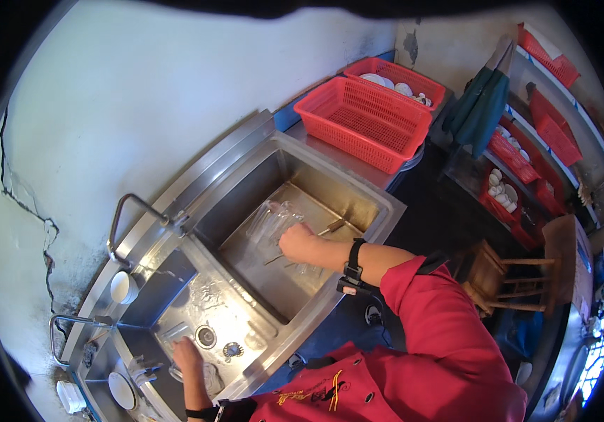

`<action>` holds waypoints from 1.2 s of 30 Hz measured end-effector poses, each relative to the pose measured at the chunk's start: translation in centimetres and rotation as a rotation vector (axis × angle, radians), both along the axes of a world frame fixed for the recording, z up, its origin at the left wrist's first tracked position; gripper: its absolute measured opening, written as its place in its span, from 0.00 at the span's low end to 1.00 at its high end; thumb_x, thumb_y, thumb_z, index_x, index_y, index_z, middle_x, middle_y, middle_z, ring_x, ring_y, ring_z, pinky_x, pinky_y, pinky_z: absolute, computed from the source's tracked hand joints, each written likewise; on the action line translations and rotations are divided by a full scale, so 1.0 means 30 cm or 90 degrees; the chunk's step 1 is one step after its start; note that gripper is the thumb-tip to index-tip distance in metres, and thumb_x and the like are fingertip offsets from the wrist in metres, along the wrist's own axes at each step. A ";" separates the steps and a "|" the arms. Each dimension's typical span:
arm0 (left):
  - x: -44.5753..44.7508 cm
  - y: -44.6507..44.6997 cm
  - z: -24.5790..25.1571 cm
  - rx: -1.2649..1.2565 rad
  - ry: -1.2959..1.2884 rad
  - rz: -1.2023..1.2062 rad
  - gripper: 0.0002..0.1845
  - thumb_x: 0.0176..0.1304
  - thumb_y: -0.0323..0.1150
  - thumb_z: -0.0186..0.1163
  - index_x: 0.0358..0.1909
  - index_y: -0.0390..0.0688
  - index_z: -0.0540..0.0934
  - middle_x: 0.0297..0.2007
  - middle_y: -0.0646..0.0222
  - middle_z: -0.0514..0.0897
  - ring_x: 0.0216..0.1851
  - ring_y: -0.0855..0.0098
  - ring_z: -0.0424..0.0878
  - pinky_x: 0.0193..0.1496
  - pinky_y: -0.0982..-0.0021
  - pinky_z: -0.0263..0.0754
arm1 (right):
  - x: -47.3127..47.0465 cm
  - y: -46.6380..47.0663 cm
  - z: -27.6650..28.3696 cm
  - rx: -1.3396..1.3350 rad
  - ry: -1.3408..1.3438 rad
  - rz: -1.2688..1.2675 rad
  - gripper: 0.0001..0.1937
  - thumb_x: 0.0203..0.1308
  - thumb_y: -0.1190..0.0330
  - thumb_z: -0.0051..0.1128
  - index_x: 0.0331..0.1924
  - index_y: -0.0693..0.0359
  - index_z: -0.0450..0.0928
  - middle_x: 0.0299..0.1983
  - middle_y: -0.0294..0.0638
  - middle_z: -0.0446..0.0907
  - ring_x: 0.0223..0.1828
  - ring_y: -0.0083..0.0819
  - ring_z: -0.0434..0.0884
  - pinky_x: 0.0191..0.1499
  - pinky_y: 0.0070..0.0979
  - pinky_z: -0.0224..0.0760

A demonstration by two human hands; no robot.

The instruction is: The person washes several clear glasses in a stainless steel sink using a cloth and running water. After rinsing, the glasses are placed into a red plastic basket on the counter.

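Observation:
Above the left basin's floor, my left hand (188,356) has its fingers around the end of a clear drinking glass (176,331). A crumpled pale cloth (212,377) lies beside that wrist. My right hand (300,243) is curled low in the deep right basin (302,298), next to several clear glasses (273,217) lying together. Its fingertips are hidden from above, so I cannot tell whether it grips one. A brush head (336,226) shows on one side of this hand and a thin stick (274,259) on the other; their link is hidden.
A drain (206,336) and a loose strainer (233,349) are in the left basin. A bent faucet (117,224) reaches over it, near stacked white bowls (124,287). Red plastic baskets (360,124) stand beyond the sink. A wooden stool (507,279) is at right.

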State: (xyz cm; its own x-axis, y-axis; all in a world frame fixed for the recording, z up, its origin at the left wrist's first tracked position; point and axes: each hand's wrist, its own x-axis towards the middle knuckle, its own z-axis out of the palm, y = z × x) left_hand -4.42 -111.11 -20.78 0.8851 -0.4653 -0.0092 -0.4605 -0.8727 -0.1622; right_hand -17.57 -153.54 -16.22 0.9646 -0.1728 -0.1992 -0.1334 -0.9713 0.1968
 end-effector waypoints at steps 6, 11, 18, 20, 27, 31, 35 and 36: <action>-0.170 -0.284 0.186 -0.127 0.006 0.077 0.03 0.55 0.26 0.53 0.28 0.37 0.72 0.29 0.52 0.79 0.36 0.47 0.76 0.37 0.50 0.69 | -0.193 -0.328 0.016 0.082 0.000 0.051 0.12 0.47 0.66 0.56 0.33 0.62 0.84 0.30 0.45 0.84 0.29 0.44 0.84 0.27 0.44 0.76; -0.345 -0.621 0.301 -0.347 0.103 0.063 0.09 0.45 0.24 0.60 0.22 0.37 0.68 0.19 0.59 0.72 0.23 0.57 0.72 0.28 0.59 0.64 | -0.310 -0.650 0.085 0.259 -0.032 0.021 0.12 0.47 0.67 0.53 0.32 0.64 0.84 0.31 0.49 0.83 0.35 0.43 0.84 0.35 0.39 0.77; -0.461 -0.983 0.361 -0.379 0.138 0.045 0.11 0.43 0.25 0.62 0.22 0.37 0.66 0.17 0.63 0.69 0.20 0.66 0.67 0.26 0.64 0.63 | -0.294 -0.790 0.185 0.319 -0.129 0.029 0.12 0.51 0.64 0.54 0.30 0.65 0.83 0.31 0.53 0.83 0.35 0.46 0.84 0.35 0.44 0.77; -0.451 -1.063 0.348 -0.385 0.144 0.042 0.10 0.45 0.25 0.60 0.22 0.37 0.67 0.17 0.61 0.69 0.21 0.63 0.69 0.27 0.62 0.64 | -0.270 -0.776 0.210 0.181 -0.094 0.106 0.13 0.49 0.64 0.55 0.31 0.65 0.84 0.31 0.52 0.83 0.33 0.47 0.84 0.35 0.47 0.77; -0.384 -1.297 0.273 -0.396 0.112 -0.005 0.07 0.47 0.24 0.58 0.24 0.37 0.68 0.19 0.56 0.73 0.25 0.54 0.74 0.30 0.59 0.67 | -0.200 -0.951 0.204 -0.064 -0.039 0.177 0.13 0.47 0.63 0.56 0.33 0.62 0.84 0.30 0.48 0.83 0.31 0.46 0.84 0.34 0.54 0.75; -0.393 -1.461 0.321 -0.422 0.140 0.002 0.10 0.46 0.23 0.60 0.23 0.38 0.67 0.18 0.60 0.70 0.22 0.60 0.71 0.28 0.63 0.65 | -0.224 -1.218 0.208 0.097 -0.062 0.065 0.10 0.47 0.65 0.53 0.27 0.61 0.84 0.27 0.50 0.83 0.32 0.42 0.84 0.37 0.44 0.76; -0.438 -1.685 0.417 -0.488 0.157 0.011 0.11 0.46 0.24 0.62 0.22 0.38 0.66 0.18 0.61 0.69 0.21 0.64 0.68 0.27 0.66 0.64 | -0.276 -1.580 0.252 0.077 -0.122 0.053 0.11 0.46 0.65 0.52 0.25 0.63 0.83 0.28 0.50 0.82 0.32 0.46 0.83 0.38 0.43 0.76; -0.453 -1.754 0.436 -0.496 0.148 0.010 0.12 0.45 0.24 0.62 0.22 0.38 0.66 0.18 0.61 0.69 0.21 0.65 0.68 0.27 0.66 0.63 | -0.293 -1.686 0.260 0.090 -0.107 0.050 0.11 0.50 0.64 0.52 0.27 0.61 0.84 0.27 0.47 0.83 0.30 0.41 0.84 0.35 0.42 0.76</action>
